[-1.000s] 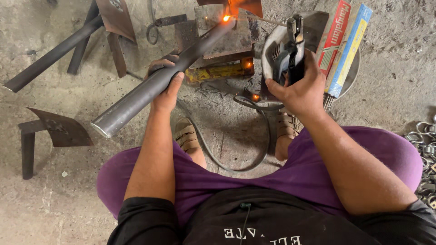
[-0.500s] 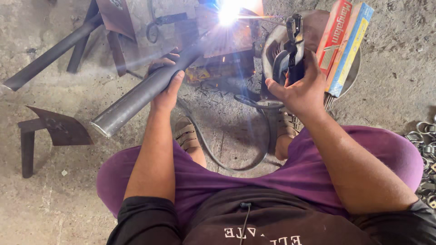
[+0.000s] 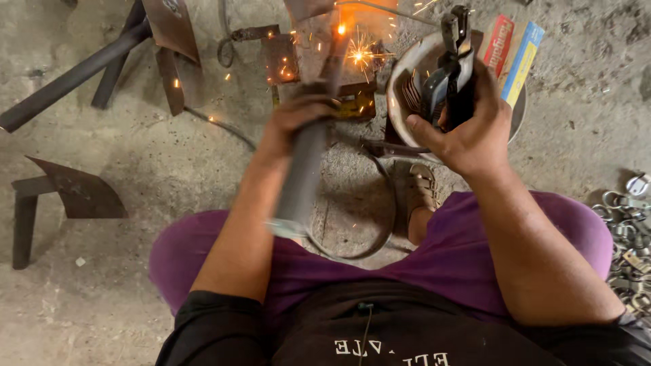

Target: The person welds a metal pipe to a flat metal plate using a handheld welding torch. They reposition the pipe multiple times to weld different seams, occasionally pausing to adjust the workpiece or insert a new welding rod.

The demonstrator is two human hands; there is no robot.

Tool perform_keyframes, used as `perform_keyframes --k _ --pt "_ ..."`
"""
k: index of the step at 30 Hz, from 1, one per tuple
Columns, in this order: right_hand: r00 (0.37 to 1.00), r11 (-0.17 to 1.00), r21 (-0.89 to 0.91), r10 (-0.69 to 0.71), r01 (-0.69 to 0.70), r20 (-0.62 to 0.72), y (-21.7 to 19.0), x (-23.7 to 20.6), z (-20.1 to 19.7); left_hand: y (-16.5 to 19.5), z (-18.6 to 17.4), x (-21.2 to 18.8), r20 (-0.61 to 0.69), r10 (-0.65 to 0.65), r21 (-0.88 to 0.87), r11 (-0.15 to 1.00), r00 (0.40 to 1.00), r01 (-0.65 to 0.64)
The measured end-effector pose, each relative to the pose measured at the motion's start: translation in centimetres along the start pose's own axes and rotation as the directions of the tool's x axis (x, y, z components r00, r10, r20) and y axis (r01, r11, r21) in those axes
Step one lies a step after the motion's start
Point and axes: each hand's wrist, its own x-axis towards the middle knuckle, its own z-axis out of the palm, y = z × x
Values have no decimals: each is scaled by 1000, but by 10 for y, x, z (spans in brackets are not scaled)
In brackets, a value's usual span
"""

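Observation:
My left hand (image 3: pixel 296 116) grips a grey steel pipe (image 3: pixel 302 177) that points away from me, its near end over my lap. At the pipe's far end a metal plate (image 3: pixel 306 27) glows orange and throws sparks (image 3: pixel 358 53). My right hand (image 3: pixel 468 129) is closed around a black electrode holder (image 3: pixel 453 68), held upright above a round metal bowl (image 3: pixel 405 73). I squat on a concrete floor in purple trousers.
Finished pipe-and-plate pieces lie at the top left (image 3: pixel 81 68) and at the left (image 3: pixel 61 196). Flat coloured boxes (image 3: pixel 512 51) rest against the bowl. A black cable (image 3: pixel 380 224) loops by my sandalled foot (image 3: pixel 420 190). Several small metal rings (image 3: pixel 627 224) lie at the right edge.
My left hand has swung the pipe from a slant toward the lower left to pointing almost straight at me. The bright arc flash has died down to orange glow and scattered sparks.

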Motion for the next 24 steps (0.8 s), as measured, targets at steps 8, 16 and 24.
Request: perform_keyframes --k 8,16,24 --pt "965 943 -210 -264 259 7 -18 17 -6 23 91 22 295 180 122 967 938 -223" --pt "967 949 -190 -235 250 98 -27 20 12 32 135 16 285 215 151 952 934 -265" --pt "974 948 -228 -207 222 91 -25 19 27 34 150 15 381 156 213 944 911 -251"
